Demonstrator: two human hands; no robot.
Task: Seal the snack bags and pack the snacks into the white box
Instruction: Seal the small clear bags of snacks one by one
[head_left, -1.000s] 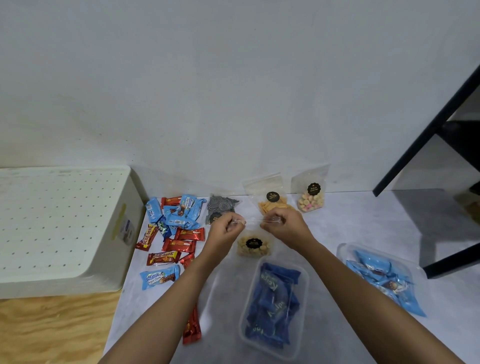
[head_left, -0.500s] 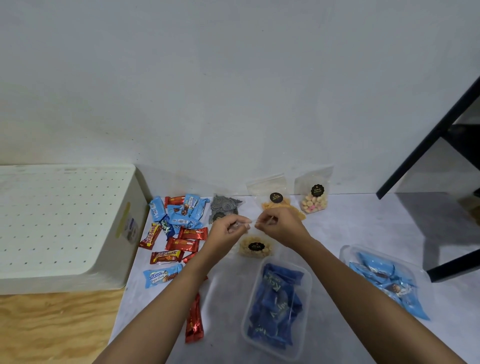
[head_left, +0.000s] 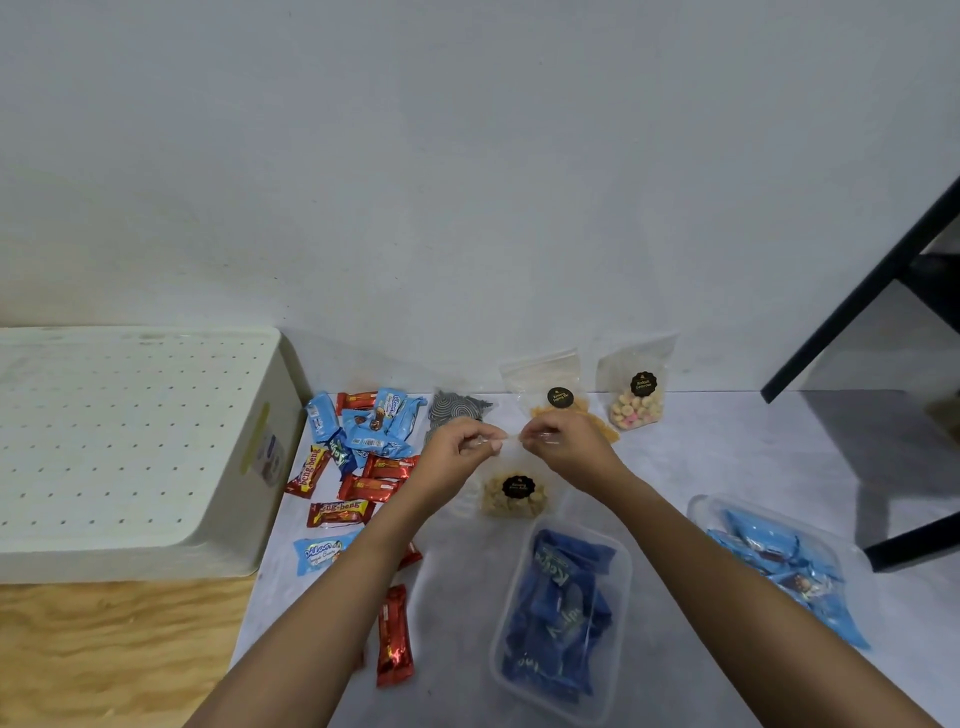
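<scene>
A clear snack bag (head_left: 514, 496) of pale round biscuits with a black label stands upright at the table's middle. My left hand (head_left: 457, 452) and my right hand (head_left: 561, 447) both pinch its top seal strip, fingertips close together. Behind them, against the wall, stand a clear bag of orange chips (head_left: 558, 397) and a clear bag of pink and yellow puffs (head_left: 636, 400); a bag of dark patterned snacks (head_left: 457, 408) lies to their left. The white box (head_left: 130, 447) with a dotted lid sits at the far left.
Red and blue wrapped bars (head_left: 363, 457) lie scattered left of my hands, one red bar (head_left: 394, 636) nearer me. A clear tub of dark blue packs (head_left: 561, 618) stands in front, and another tub of light blue packs (head_left: 779, 561) at the right. Black furniture legs (head_left: 857, 296) stand far right.
My right hand has slid left along the bag's top strip toward my left hand, so the fingertips now nearly meet. The bag stays in place.
</scene>
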